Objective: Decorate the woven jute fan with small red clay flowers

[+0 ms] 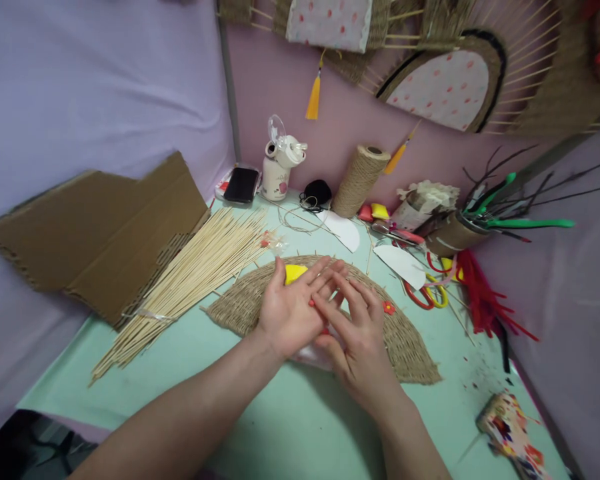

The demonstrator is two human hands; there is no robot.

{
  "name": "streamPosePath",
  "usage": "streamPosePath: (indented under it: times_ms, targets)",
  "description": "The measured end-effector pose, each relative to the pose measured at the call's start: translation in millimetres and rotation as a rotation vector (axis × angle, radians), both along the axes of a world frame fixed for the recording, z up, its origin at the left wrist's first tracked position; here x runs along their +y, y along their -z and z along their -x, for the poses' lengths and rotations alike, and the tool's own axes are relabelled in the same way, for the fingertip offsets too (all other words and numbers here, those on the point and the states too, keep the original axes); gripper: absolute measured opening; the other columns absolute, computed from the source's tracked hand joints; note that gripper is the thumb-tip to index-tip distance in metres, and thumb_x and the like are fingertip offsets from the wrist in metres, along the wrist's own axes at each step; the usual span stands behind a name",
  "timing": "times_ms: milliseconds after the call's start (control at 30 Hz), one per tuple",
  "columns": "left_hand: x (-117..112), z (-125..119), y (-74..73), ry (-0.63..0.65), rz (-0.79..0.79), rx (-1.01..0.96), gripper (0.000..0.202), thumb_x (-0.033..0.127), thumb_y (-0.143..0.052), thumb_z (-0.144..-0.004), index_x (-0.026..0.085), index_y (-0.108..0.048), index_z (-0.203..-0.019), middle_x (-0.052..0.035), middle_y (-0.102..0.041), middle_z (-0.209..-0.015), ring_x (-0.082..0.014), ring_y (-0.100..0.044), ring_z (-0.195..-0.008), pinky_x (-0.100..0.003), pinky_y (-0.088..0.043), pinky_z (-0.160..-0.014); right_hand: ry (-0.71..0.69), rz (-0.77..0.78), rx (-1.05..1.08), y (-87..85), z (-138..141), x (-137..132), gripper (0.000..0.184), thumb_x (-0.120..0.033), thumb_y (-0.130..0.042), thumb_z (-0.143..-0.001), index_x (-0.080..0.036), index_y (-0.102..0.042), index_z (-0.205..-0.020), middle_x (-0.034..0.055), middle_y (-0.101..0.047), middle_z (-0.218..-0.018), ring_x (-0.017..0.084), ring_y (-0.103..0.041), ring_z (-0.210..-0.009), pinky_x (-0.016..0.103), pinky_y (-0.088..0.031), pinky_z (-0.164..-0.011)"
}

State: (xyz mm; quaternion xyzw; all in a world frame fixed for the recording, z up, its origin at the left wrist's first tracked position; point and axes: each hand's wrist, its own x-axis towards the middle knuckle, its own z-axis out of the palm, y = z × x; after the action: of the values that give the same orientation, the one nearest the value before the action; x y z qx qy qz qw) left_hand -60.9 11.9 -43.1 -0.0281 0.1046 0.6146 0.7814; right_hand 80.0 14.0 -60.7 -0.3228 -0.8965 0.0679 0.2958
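Left hand (295, 317) and right hand (364, 343) above a woven fan (410, 343).
The left hand is open, its palm up; the right fingertips come to a small red piece (311, 303) at this palm, but I cannot tell if their grip is closed. Below, the fan lies mid-table (280, 427), with a red flower (389, 307). Farther, sticks (195, 280) lie toward the left edge; a twine cone (359, 183) stands near the far edge.

One view, head-worn; faces forward and down across the desk (300, 427). Left hand (291, 313) and right hand (364, 337) close, mid-view; the pink back wall (275, 87) (top of view) farther off.
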Motion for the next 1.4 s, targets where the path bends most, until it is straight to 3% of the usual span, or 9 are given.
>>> streamPosePath:
  times_ms: [133,300,467,600,767,1033,1267,1400]
  targets:
    - [0.6,-0.9,-0.7,0.083,0.046,0.000,0.072,0.062,-0.039,-0.091,0.007,-0.047,-0.136,-0.0218,-0.059,-0.132,-0.0309,-0.056,-0.125,-0.043,-0.041,-0.106,-0.050,0.029,-0.036,0.2,0.6,-0.2,0.056,-0.058,-0.038,-0.094,-0.026,-0.052,-0.137,0.0121,-0.029,-0.156,0.035,-0.023,-0.140,0.067,-0.023,-0.111]
    - [1.8,1.9,-1.2,-0.040,0.019,0.009,0.071,0.060,-0.040,-0.092,0.008,-0.044,-0.139,-0.0186,-0.058,-0.135,-0.0267,-0.053,-0.129,-0.037,-0.042,-0.106,-0.015,0.005,-0.012,-0.3,-1.5,0.8,0.051,-0.055,-0.035,-0.096,-0.028,-0.056,-0.134,0.0117,-0.032,-0.154,0.035,-0.026,-0.138,0.068,-0.026,-0.108]
    - [1.4,0.6,2.0,0.065,0.065,0.010,0.077,0.066,-0.037,-0.090,0.006,-0.044,-0.139,-0.0214,-0.059,-0.132,-0.0296,-0.055,-0.126,-0.040,-0.043,-0.105,-0.064,0.044,-0.057,-0.3,-0.7,0.3,0.056,-0.060,-0.042,-0.092,-0.028,-0.054,-0.136,0.0111,-0.030,-0.156,0.035,-0.024,-0.140,0.066,-0.026,-0.110]
    - [2.2,2.7,0.4,-0.042,0.039,0.014,0.072,0.062,-0.039,-0.092,0.009,-0.044,-0.140,-0.0180,-0.057,-0.136,-0.0269,-0.052,-0.129,-0.038,-0.043,-0.105,-0.038,0.019,-0.018,0.0,-1.7,1.8,0.050,-0.056,-0.042,-0.094,-0.028,-0.057,-0.132,0.0101,-0.033,-0.154,0.035,-0.026,-0.138,0.066,-0.027,-0.109]
    - [0.0,-2.7,0.8,0.052,0.089,0.011,0.075,0.064,-0.036,-0.092,0.004,-0.049,-0.135,-0.0210,-0.062,-0.127,-0.0306,-0.056,-0.123,-0.041,-0.042,-0.105,-0.075,0.074,0.000,-0.8,-1.7,0.4,0.058,-0.060,-0.036,-0.094,-0.026,-0.052,-0.138,0.0106,-0.029,-0.157,0.034,-0.024,-0.141,0.065,-0.025,-0.111]
    - [-1.9,-4.3,-1.2,0.059,0.053,-0.021,0.069,0.061,-0.039,-0.092,0.007,-0.052,-0.133,-0.0187,-0.064,-0.126,-0.0282,-0.056,-0.123,-0.038,-0.042,-0.105,-0.048,0.054,0.213,-2.7,-7.5,2.7,0.038,-0.035,-0.035,-0.101,-0.030,-0.054,-0.134,0.0069,-0.048,-0.144,0.029,-0.036,-0.135,0.060,-0.032,-0.109]
    - [-0.1,-4.9,0.4,0.051,0.082,0.007,0.071,0.062,-0.033,-0.093,0.005,-0.052,-0.132,-0.0214,-0.065,-0.123,-0.0306,-0.058,-0.122,-0.044,-0.040,-0.107,-0.084,0.071,-0.077,-1.9,0.3,-2.4,0.058,-0.058,-0.036,-0.095,-0.026,-0.047,-0.142,0.0101,-0.033,-0.155,0.034,-0.024,-0.141,0.066,-0.020,-0.112]
    - [1.0,1.0,-0.7,-0.027,0.046,0.014,0.063,0.058,-0.041,-0.093,0.008,-0.054,-0.130,-0.0185,-0.064,-0.125,-0.0282,-0.057,-0.124,-0.038,-0.041,-0.107,-0.036,0.015,-0.048,-1.0,-1.9,-0.2,0.050,-0.055,-0.034,-0.097,-0.028,-0.054,-0.135,0.0088,-0.034,-0.154,0.033,-0.025,-0.140,0.066,-0.017,-0.112]
